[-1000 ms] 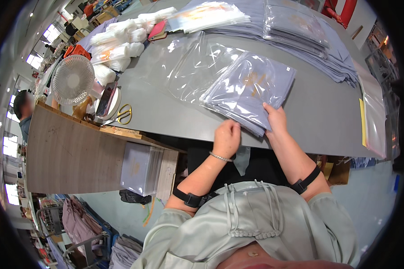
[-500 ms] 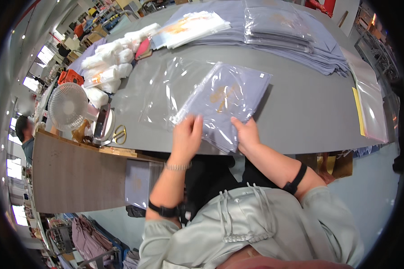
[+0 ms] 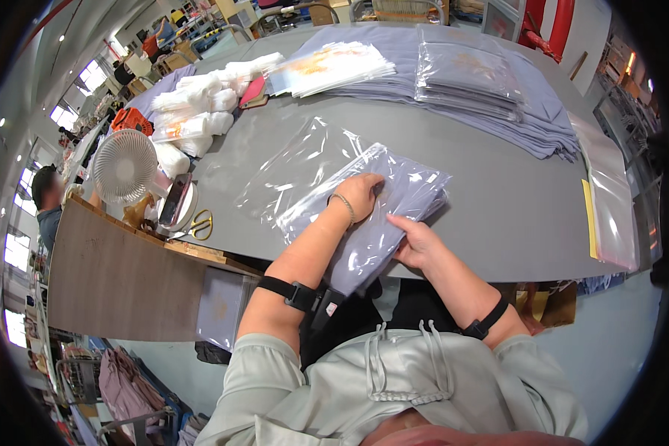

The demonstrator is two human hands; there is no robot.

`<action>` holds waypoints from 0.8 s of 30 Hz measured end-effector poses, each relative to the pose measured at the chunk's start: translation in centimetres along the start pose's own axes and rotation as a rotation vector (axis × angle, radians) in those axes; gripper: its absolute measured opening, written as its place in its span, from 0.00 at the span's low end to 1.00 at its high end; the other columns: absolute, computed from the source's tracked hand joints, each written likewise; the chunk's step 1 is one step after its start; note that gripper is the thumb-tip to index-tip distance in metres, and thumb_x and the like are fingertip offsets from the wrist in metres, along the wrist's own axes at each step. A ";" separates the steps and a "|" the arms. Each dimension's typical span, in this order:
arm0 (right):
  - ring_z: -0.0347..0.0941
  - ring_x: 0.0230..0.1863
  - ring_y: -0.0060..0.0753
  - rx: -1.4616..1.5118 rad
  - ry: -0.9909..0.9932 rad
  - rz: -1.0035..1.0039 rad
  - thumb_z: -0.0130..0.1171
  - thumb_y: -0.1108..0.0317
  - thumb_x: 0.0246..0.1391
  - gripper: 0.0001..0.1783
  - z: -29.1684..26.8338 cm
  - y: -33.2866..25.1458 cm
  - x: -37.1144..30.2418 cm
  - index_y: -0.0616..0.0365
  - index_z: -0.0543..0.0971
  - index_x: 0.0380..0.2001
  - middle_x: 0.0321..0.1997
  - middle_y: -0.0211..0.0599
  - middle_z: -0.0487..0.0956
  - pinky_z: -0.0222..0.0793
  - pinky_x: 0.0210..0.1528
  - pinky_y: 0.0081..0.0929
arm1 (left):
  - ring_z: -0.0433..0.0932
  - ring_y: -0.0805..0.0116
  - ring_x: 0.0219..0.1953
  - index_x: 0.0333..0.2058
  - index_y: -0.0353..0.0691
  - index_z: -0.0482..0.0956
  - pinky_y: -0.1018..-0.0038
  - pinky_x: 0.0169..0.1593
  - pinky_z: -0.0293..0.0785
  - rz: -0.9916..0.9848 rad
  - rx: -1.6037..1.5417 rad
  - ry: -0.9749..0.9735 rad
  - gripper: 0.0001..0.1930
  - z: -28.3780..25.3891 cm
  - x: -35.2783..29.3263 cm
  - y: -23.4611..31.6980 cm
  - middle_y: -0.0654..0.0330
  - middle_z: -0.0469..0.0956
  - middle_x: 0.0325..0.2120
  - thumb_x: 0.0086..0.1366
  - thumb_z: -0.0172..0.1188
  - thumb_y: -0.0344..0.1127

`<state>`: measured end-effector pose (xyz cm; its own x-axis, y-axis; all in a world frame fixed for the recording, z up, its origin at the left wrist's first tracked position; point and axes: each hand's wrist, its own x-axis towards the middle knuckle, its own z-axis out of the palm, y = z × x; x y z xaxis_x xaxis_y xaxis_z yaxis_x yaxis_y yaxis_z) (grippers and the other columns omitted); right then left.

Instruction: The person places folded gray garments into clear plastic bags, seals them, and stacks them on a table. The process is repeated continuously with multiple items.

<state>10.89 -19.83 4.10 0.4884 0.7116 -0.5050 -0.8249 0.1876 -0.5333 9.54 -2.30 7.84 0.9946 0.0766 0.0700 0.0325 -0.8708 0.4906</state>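
A folded lavender cloth piece in a clear plastic bag [image 3: 364, 249] lies slanted across the near table edge, its lower end hanging over. My left hand [image 3: 357, 197] is closed over the upper middle of this bagged cloth, fingertips curled down into it and partly hidden. At its right edge my right hand [image 3: 418, 244] grips the bag, thumb on top and the other fingers mostly underneath. Loose clear plastic [image 3: 297, 160] spreads over the table to the upper left of the cloth.
Lavender cloth [image 3: 550, 137] lies under stacked bagged pieces [image 3: 468, 78] and white printed bags [image 3: 331, 67] at the back. White bundles [image 3: 193, 111], a fan [image 3: 125, 167], a phone [image 3: 175, 199] and scissors [image 3: 201, 224] are left. Plastic sheets [image 3: 609, 201] line the right edge.
My left hand has moved from the bag's left edge to its upper middle. The bagged cloth now hangs farther over the near edge, its gold print out of sight. The view has shifted slightly.
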 end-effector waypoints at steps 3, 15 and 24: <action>0.73 0.47 0.40 0.008 0.039 0.000 0.53 0.61 0.56 0.19 0.6 1.0 0.4 0.60 0.70 0.48 0.47 0.40 0.75 0.70 0.51 0.42 | 0.76 0.49 0.41 0.42 0.37 0.76 0.63 0.46 0.72 0.334 -0.206 0.384 0.15 -1.0 -2.6 3.2 0.51 0.77 0.41 0.54 0.54 0.29; 0.64 0.58 0.48 0.172 0.006 0.052 0.41 0.64 0.62 0.22 5.3 1.5 0.1 0.64 0.59 0.57 0.58 0.48 0.65 0.64 0.57 0.54 | 0.68 0.47 0.51 0.52 0.39 0.67 0.56 0.54 0.63 -0.058 -0.010 -0.013 0.23 7.6 -9.4 2.1 0.45 0.69 0.50 0.60 0.49 0.44; 0.66 0.55 0.41 0.191 -0.008 -0.029 0.42 0.62 0.62 0.21 7.6 2.8 6.4 0.62 0.63 0.54 0.55 0.43 0.69 0.63 0.56 0.43 | 0.51 0.44 0.62 0.57 0.29 0.61 0.50 0.63 0.46 0.011 0.181 0.019 0.37 6.1 -14.0 5.1 0.41 0.57 0.57 0.56 0.55 0.53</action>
<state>9.59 -9.61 4.55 0.5112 0.7091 -0.4857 -0.8499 0.3328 -0.4086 -3.61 -10.77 4.09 0.9930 0.0747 0.0918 0.0410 -0.9446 0.3256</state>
